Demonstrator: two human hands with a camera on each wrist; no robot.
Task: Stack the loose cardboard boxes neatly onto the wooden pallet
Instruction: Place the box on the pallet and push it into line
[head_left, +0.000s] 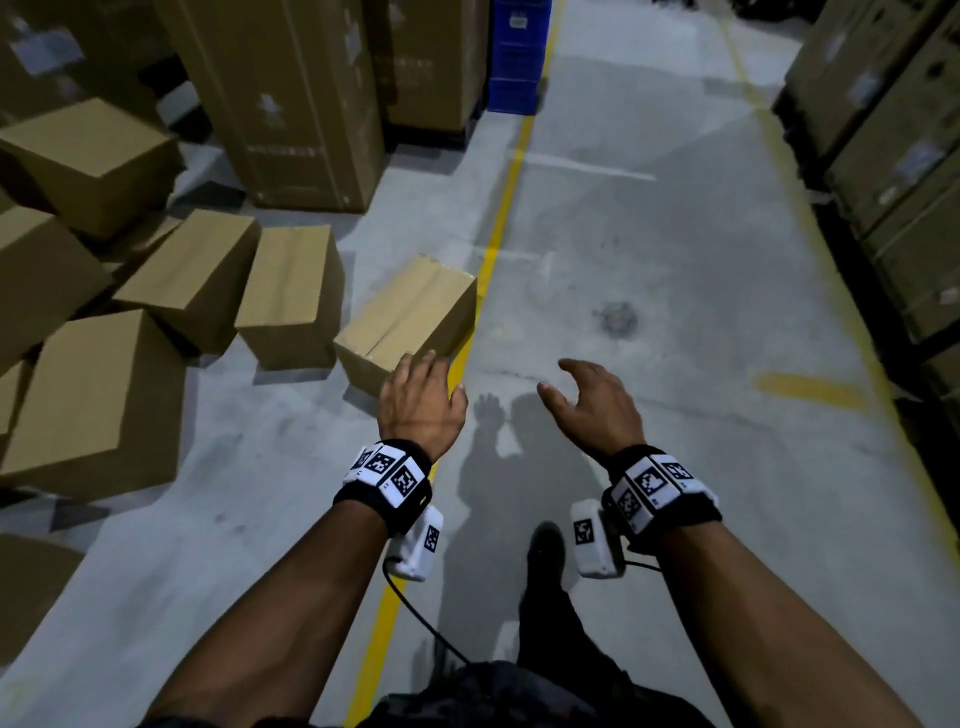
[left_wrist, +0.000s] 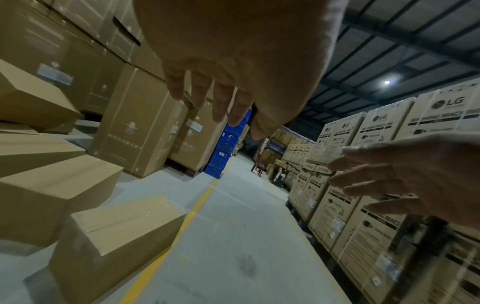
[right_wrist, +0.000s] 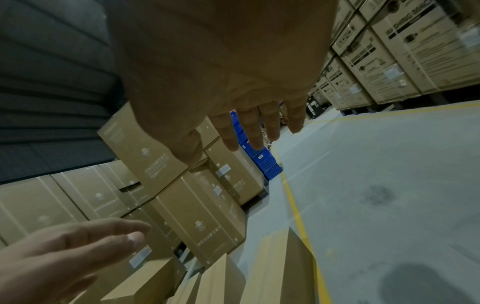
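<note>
Several loose brown cardboard boxes lie jumbled on the concrete floor at the left. The nearest box (head_left: 410, 322) (left_wrist: 119, 236) lies by the yellow floor line, taped along its top. My left hand (head_left: 421, 400) (left_wrist: 221, 98) hovers just over that box's near corner, fingers spread and straight, holding nothing. My right hand (head_left: 587, 395) (right_wrist: 257, 127) is out over the bare floor to the box's right, fingers relaxed, empty. No wooden pallet shows in any view.
Tall cartons (head_left: 291, 104) stand behind the loose boxes, with a stack of blue crates (head_left: 519, 57) beyond. Printed washing-machine cartons (left_wrist: 363, 185) line the right side. The aisle (head_left: 649, 260) runs between them, edged by a yellow line (head_left: 498, 234). My foot (head_left: 545, 551) is below.
</note>
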